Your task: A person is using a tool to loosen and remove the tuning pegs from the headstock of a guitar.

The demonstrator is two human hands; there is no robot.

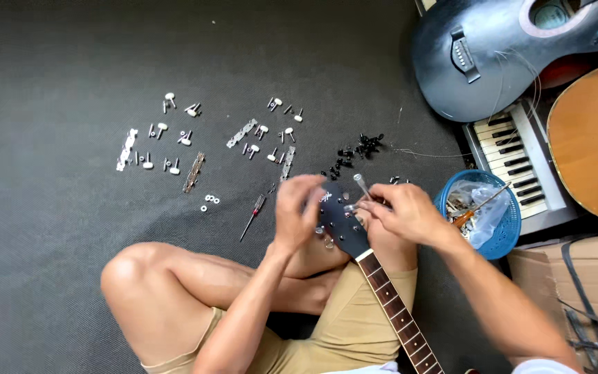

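Note:
A dark guitar headstock (340, 220) rests on my lap, its fretted neck (399, 312) running down to the lower right. My left hand (297, 210) hovers at the headstock's left edge, fingers blurred and pinched near the tuner posts. My right hand (399, 211) grips the headstock's right side and holds a small clear-handled tool (362, 185) that points up and left. What the left fingers hold is too blurred to tell.
Several white-knobbed tuning pegs (174, 131), metal plates (242, 133), washers (210, 201), black small parts (354, 151) and a red screwdriver (252, 216) lie on the dark mat. A blue basket (503, 239), a grey guitar body (493, 55), a keyboard (513, 156), a wooden guitar (593, 138) and a cardboard box (576, 298) stand at right.

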